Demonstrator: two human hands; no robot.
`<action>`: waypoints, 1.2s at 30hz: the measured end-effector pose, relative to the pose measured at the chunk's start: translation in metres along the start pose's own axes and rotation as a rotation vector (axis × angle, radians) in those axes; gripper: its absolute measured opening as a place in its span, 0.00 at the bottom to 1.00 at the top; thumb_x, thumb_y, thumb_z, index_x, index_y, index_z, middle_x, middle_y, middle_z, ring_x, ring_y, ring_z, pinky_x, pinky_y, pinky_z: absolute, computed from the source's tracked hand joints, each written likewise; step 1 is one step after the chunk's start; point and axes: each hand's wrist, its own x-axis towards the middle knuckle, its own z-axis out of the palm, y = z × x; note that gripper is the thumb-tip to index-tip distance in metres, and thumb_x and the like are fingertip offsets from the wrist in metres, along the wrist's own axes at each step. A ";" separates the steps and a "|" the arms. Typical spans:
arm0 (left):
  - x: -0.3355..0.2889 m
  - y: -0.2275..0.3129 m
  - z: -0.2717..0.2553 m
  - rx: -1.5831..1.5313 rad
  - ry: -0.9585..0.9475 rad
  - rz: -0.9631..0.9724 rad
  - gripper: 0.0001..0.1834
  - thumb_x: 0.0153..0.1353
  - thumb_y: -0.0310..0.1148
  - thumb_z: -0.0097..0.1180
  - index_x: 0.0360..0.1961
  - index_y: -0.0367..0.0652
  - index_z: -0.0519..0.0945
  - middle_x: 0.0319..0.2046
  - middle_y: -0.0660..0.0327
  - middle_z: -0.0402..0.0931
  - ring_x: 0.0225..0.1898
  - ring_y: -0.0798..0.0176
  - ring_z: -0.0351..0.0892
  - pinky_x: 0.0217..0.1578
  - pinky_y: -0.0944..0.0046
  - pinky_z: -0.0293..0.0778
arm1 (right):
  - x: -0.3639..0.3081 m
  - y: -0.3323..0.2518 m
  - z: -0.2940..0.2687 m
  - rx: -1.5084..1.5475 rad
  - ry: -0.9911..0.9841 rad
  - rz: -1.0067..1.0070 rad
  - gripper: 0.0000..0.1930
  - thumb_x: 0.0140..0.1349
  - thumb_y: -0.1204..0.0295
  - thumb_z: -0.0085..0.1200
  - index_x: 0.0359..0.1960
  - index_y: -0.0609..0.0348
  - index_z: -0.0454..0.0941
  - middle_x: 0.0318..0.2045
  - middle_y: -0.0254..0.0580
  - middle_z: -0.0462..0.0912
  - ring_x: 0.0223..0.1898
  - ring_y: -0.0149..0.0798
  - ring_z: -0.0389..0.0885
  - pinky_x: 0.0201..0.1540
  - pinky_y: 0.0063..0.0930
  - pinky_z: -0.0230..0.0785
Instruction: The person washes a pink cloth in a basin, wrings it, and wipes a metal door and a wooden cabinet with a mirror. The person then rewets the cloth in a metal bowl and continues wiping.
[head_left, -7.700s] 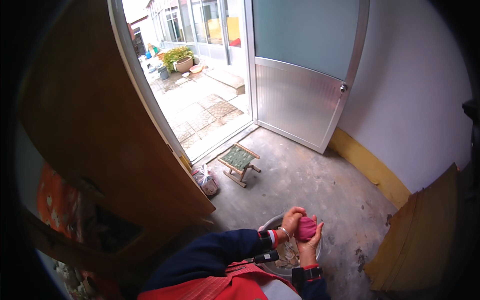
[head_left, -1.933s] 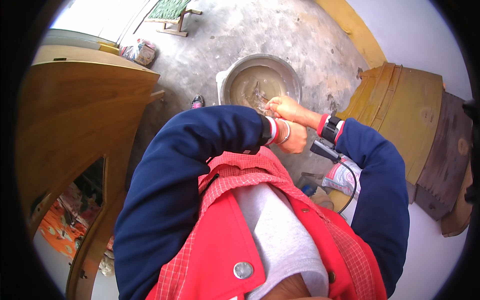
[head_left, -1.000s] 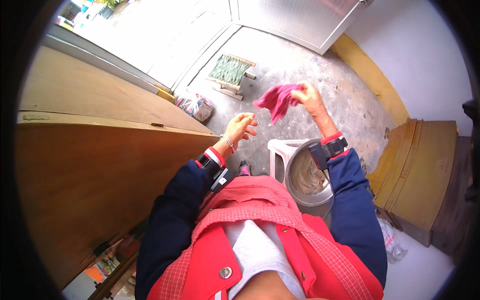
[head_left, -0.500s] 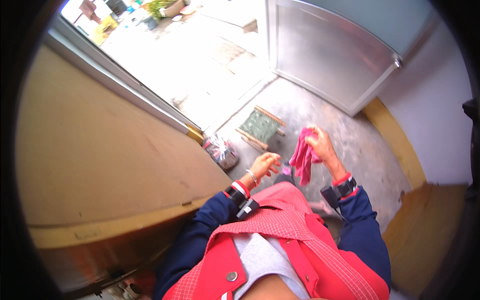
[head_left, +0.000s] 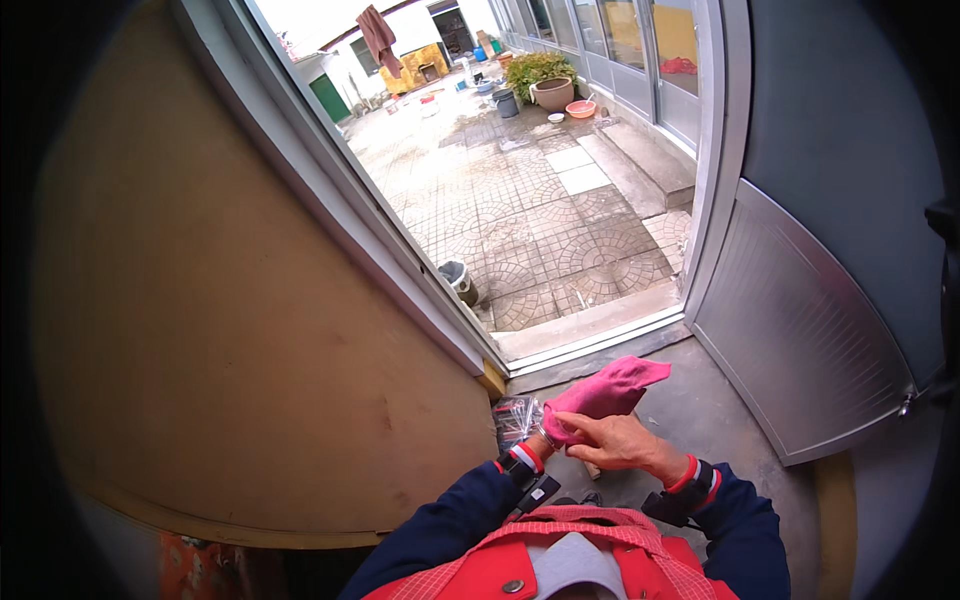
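Observation:
A pink glove [head_left: 605, 390] covers my left hand [head_left: 575, 425], its cuff near the wrist and its far end stretching up to the right. The fingers inside are hidden, so their pose cannot be made out. My right hand [head_left: 622, 442] reaches across from the right and pinches the glove's cuff edge near my left wrist. A metal bracelet [head_left: 546, 436] shows on the left wrist beside the cuff. Both forearms wear navy sleeves with red and white cuffs and dark straps carrying small black boxes.
A clear plastic bag [head_left: 515, 418] of things stands by the doorway's left corner. The wooden stool's leg [head_left: 593, 470] shows below my hands. A brown panel [head_left: 250, 330] fills the left; a metal-panelled door [head_left: 800, 335] stands at right. Outside are a bucket [head_left: 458, 282] and a large planter [head_left: 553, 95].
The pink glove, hanging from my right hand before, now covers my left hand. My hands have come together, with the right at the cuff. The view has tilted up toward the courtyard.

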 end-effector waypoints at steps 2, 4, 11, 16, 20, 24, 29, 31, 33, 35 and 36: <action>0.011 0.028 -0.009 0.449 0.000 0.273 0.25 0.60 0.39 0.47 0.58 0.42 0.63 0.51 0.57 0.70 0.49 0.63 0.72 0.49 0.65 0.67 | 0.012 0.011 -0.018 -0.238 0.053 -0.002 0.29 0.53 0.57 0.53 0.57 0.47 0.63 0.30 0.49 0.81 0.34 0.51 0.78 0.35 0.43 0.69; 0.023 0.040 -0.019 0.698 0.073 0.408 0.23 0.59 0.35 0.50 0.56 0.41 0.68 0.48 0.57 0.73 0.48 0.61 0.74 0.48 0.64 0.68 | 0.027 0.024 -0.029 -0.195 0.355 -0.196 0.20 0.55 0.58 0.53 0.48 0.52 0.73 0.30 0.44 0.81 0.31 0.45 0.79 0.34 0.38 0.70; 0.095 -0.029 -0.010 -0.769 0.313 -0.031 0.12 0.62 0.37 0.45 0.43 0.43 0.72 0.26 0.64 0.74 0.34 0.64 0.76 0.31 0.65 0.73 | 0.077 0.106 -0.053 1.701 -0.084 0.296 0.27 0.65 0.47 0.36 0.29 0.60 0.76 0.16 0.39 0.77 0.12 0.32 0.75 0.13 0.20 0.66; 0.179 -0.066 0.018 -0.393 0.591 -0.064 0.11 0.61 0.37 0.45 0.41 0.43 0.71 0.28 0.62 0.74 0.35 0.62 0.75 0.34 0.64 0.72 | 0.081 0.176 -0.066 1.197 0.206 0.337 0.23 0.65 0.52 0.41 0.17 0.52 0.68 0.07 0.25 0.63 0.07 0.20 0.56 0.08 0.15 0.47; 0.268 -0.072 0.044 -0.170 0.764 0.008 0.10 0.61 0.37 0.46 0.39 0.42 0.71 0.30 0.60 0.74 0.36 0.60 0.75 0.36 0.64 0.71 | 0.070 0.233 -0.124 0.945 0.299 0.100 0.22 0.66 0.55 0.41 0.18 0.57 0.70 0.08 0.27 0.66 0.09 0.21 0.62 0.11 0.17 0.51; 0.321 -0.058 0.060 0.317 0.874 0.128 0.10 0.60 0.37 0.46 0.37 0.42 0.71 0.31 0.59 0.74 0.36 0.58 0.74 0.37 0.63 0.70 | 0.064 0.271 -0.188 0.309 0.454 -0.141 0.11 0.63 0.64 0.47 0.31 0.59 0.74 0.15 0.38 0.74 0.14 0.35 0.72 0.18 0.28 0.64; 0.356 -0.017 0.058 1.117 0.700 0.085 0.17 0.51 0.42 0.51 0.38 0.44 0.71 0.35 0.59 0.72 0.40 0.60 0.71 0.40 0.61 0.66 | 0.080 0.291 -0.228 -0.259 0.498 -0.182 0.12 0.53 0.72 0.51 0.41 0.54 0.73 0.34 0.41 0.75 0.37 0.43 0.74 0.37 0.34 0.67; 0.371 -0.011 0.060 1.755 0.520 -0.507 0.17 0.46 0.43 0.53 0.38 0.50 0.71 0.34 0.62 0.70 0.39 0.59 0.70 0.39 0.58 0.65 | 0.084 0.295 -0.222 -0.484 0.288 -0.205 0.14 0.50 0.73 0.47 0.41 0.56 0.72 0.37 0.40 0.72 0.43 0.44 0.69 0.44 0.36 0.62; 0.377 -0.013 0.059 1.793 0.260 -0.872 0.18 0.50 0.47 0.50 0.39 0.52 0.69 0.34 0.61 0.69 0.41 0.56 0.69 0.40 0.55 0.64 | 0.085 0.299 -0.208 -0.470 0.266 -0.230 0.12 0.53 0.72 0.45 0.40 0.60 0.69 0.38 0.43 0.72 0.42 0.43 0.70 0.44 0.35 0.64; 0.374 -0.023 0.048 1.753 0.478 -0.556 0.17 0.53 0.48 0.47 0.39 0.50 0.68 0.34 0.61 0.69 0.39 0.55 0.69 0.41 0.55 0.64 | 0.089 0.307 -0.198 -0.322 0.338 -0.270 0.16 0.54 0.74 0.43 0.46 0.62 0.68 0.41 0.48 0.71 0.45 0.46 0.70 0.47 0.34 0.65; 0.366 -0.031 0.041 1.588 0.560 -0.393 0.17 0.55 0.48 0.45 0.39 0.49 0.68 0.34 0.60 0.68 0.39 0.55 0.69 0.41 0.54 0.65 | 0.091 0.313 -0.196 -0.187 0.276 -0.241 0.18 0.54 0.74 0.43 0.48 0.65 0.66 0.44 0.52 0.70 0.46 0.50 0.69 0.49 0.36 0.64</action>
